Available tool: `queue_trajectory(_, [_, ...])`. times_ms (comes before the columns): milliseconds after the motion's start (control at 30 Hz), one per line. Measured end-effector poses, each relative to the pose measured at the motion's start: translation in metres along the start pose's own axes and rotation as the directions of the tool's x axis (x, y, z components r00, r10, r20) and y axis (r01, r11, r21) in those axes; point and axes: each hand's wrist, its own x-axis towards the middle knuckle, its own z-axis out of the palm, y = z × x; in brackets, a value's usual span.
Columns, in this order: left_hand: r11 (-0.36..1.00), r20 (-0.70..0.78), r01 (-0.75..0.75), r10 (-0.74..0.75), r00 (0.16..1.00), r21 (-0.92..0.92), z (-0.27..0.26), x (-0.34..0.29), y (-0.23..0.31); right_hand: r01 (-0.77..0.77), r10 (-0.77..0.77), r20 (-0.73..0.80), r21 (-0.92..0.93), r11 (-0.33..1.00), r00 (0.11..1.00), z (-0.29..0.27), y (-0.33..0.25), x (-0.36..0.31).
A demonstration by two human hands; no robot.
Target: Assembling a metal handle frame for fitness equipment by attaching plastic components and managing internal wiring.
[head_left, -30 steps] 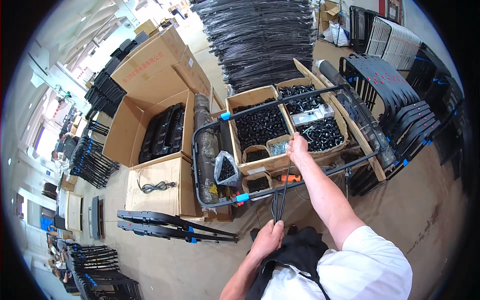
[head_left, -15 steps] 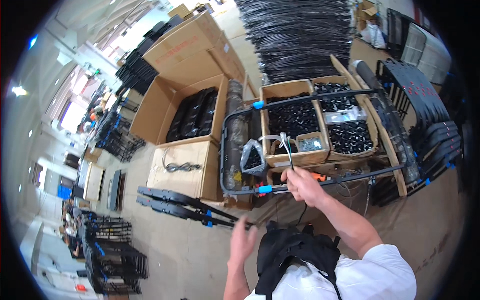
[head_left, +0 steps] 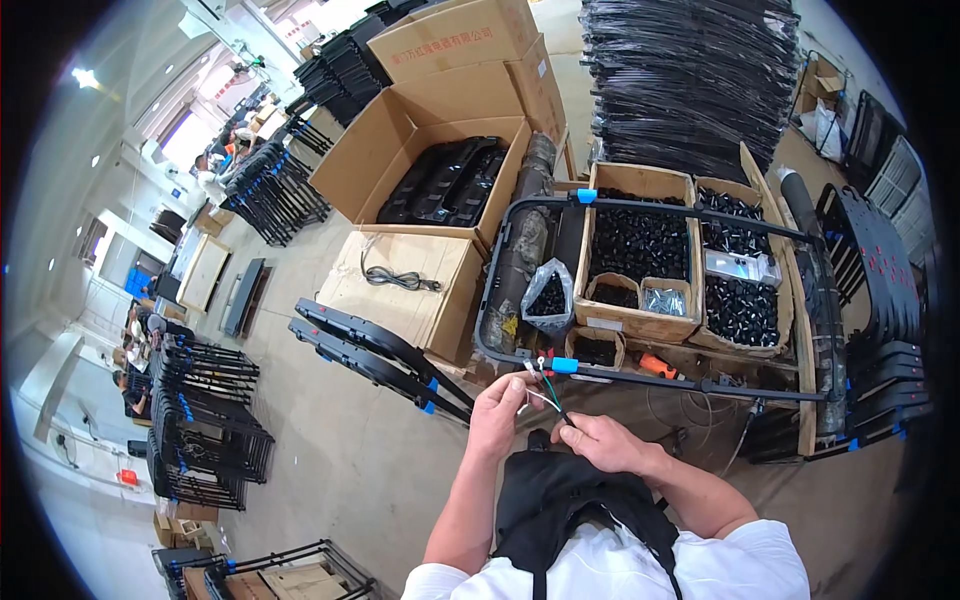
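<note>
The right hand [head_left: 605, 443] is clasped around one black electrical cable [head_left: 566, 418], likely light, limp and best held by its outer jacket, while the left hand [head_left: 493, 412] pinches one white lead [head_left: 546, 399] beside one green lead [head_left: 553, 390], near a tubular frame [head_left: 690, 380]. One coiled cord [head_left: 402, 279] rests on a carton [head_left: 395, 312].

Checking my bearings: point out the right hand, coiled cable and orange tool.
Right hand [head_left: 604, 443], head view: back of the hand.
Coiled cable [head_left: 410, 281], head view: bundled loops.
Orange tool [head_left: 657, 365], head view: orange body.
</note>
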Motion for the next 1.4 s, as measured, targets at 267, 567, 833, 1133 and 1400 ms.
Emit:
queue_trajectory(267, [0.988,-0.119,0.034,-0.052,0.992,-0.149,0.008,-0.007,-0.013,-0.226,0.217,0.135,0.053,0.973,0.967,0.007,0.024,0.020])
queue_trajectory(567, [0.348,0.303,-0.468,0.433,0.849,0.812,-0.045,0.012,-0.034,-0.320,0.274,0.394,0.056,0.946,0.878,0.018,0.042,0.051])
queue_trajectory(833, [0.938,-0.047,0.075,-0.063,0.997,0.338,-0.093,0.046,-0.109,-0.564,0.487,0.288,0.352,0.747,0.825,0.061,0.090,0.099])
queue_trajectory(1133, [0.977,0.049,0.209,-0.212,0.976,0.048,-0.130,0.099,-0.154,-0.483,0.607,-0.113,0.499,0.719,0.787,0.094,0.111,0.139])
queue_trajectory(1400, [0.953,0.139,0.188,-0.224,0.964,0.236,-0.142,0.117,-0.155,-0.490,0.683,-0.137,0.596,0.636,0.718,0.110,0.111,0.147])
